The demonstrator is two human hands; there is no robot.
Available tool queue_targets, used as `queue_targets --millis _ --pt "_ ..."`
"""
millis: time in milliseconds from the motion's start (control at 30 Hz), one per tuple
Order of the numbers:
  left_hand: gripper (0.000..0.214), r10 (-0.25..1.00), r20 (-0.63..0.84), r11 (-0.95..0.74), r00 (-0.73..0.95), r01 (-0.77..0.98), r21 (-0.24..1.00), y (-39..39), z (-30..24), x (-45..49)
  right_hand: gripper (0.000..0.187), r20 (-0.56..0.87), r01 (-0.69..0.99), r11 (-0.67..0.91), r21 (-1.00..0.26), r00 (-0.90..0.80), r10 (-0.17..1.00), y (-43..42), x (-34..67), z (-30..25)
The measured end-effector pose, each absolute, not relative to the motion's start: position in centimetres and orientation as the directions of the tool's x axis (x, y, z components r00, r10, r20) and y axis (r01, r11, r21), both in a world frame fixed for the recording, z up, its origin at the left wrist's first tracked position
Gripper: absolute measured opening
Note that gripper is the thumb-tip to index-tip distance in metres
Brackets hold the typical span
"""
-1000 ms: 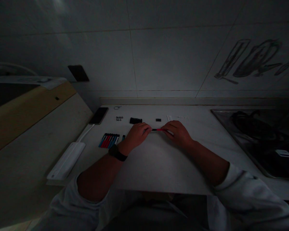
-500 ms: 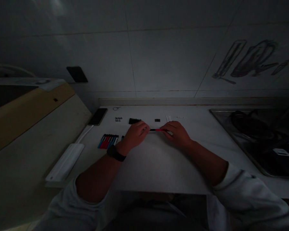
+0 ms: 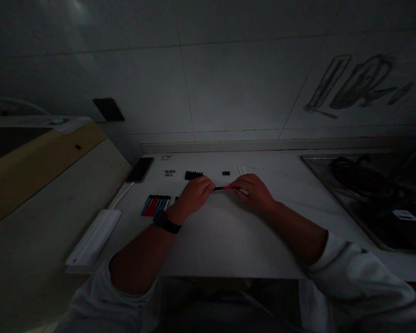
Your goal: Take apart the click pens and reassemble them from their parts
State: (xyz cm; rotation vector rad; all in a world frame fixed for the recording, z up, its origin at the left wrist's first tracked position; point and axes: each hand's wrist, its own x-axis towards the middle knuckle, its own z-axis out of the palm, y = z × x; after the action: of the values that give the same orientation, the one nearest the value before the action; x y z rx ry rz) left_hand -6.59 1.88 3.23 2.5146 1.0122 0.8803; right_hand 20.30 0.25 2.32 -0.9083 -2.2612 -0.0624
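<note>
A thin red-and-black pen lies level between my two hands, just over the white counter. My left hand has its fingers pinched on the black end. The red end is in the closed fingertips of my right hand. Both ends of the pen are hidden by my fingers. Left of my left hand is a row of blue and red pen barrels with black ends. Beyond that hand sits a row of short black pieces. Thin white sticks lie behind my right hand.
Several small metallic pieces, a small dark rectangular piece and a ring-shaped item lie toward the wall. At left are a phone and a white power strip. A metal-rimmed stove borders the right side.
The camera view has shifted slightly. Both hands keep their hold on the pen in nearly the same place, and a little more of its black part shows beside my left fingertips.
</note>
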Motion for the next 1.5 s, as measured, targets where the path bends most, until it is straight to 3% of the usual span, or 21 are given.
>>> queue_targets --millis 133,233,333,433,567,700,800,900,1000,1300,1400,1500 --pt "0.011 0.720 0.444 -0.693 0.533 0.529 0.489 2.0 2.8 -6.6 0.018 0.624 0.625 0.758 -0.185 -0.521 0.582 0.3 20.4 2.2" --pt "0.026 0.733 0.462 -0.680 0.499 0.535 0.501 1.8 3.0 -6.7 0.018 0.631 0.626 0.760 -0.172 -0.522 0.573 0.4 20.5 2.1" --pt "0.018 0.715 0.452 -0.699 0.534 0.520 0.491 1.7 3.3 -6.7 0.018 0.642 0.623 0.766 -0.160 -0.523 0.560 0.4 20.5 2.0" --pt "0.028 0.695 0.429 -0.716 0.576 0.510 0.476 1.9 3.4 -6.7 0.018 0.641 0.626 0.762 -0.167 -0.518 0.566 0.4 20.4 2.1" --pt "0.011 0.713 0.422 -0.699 0.559 0.522 0.490 2.0 2.9 -6.7 0.018 0.636 0.633 0.754 -0.176 -0.512 0.578 0.3 20.4 2.0" --pt "0.026 0.727 0.438 -0.686 0.528 0.532 0.497 1.8 2.8 -6.7 0.018 0.647 0.623 0.762 -0.178 -0.509 0.567 0.4 20.5 2.0" --pt "0.018 0.713 0.433 -0.699 0.552 0.515 0.496 1.9 2.8 -6.8 0.019 0.647 0.620 0.763 -0.182 -0.509 0.568 0.4 20.4 2.2" --pt "0.024 0.692 0.428 -0.719 0.582 0.498 0.485 2.0 2.7 -6.8 0.019 0.640 0.618 0.764 -0.185 -0.514 0.571 0.3 20.4 2.3" --pt "0.011 0.703 0.430 -0.709 0.567 0.511 0.487 2.1 2.6 -6.8 0.018 0.636 0.622 0.763 -0.176 -0.520 0.570 0.4 20.4 2.2" --pt "0.024 0.703 0.412 -0.708 0.580 0.512 0.486 2.1 2.5 -6.8 0.018 0.641 0.613 0.769 -0.184 -0.518 0.566 0.5 20.5 2.0" --pt "0.010 0.696 0.432 -0.715 0.573 0.502 0.486 2.2 2.3 -6.9 0.018 0.632 0.610 0.768 -0.196 -0.520 0.574 0.3 20.4 2.1" --pt "0.025 0.709 0.451 -0.704 0.542 0.504 0.500 2.1 2.4 -6.9 0.017 0.637 0.606 0.770 -0.201 -0.516 0.573 0.3 20.4 2.2"
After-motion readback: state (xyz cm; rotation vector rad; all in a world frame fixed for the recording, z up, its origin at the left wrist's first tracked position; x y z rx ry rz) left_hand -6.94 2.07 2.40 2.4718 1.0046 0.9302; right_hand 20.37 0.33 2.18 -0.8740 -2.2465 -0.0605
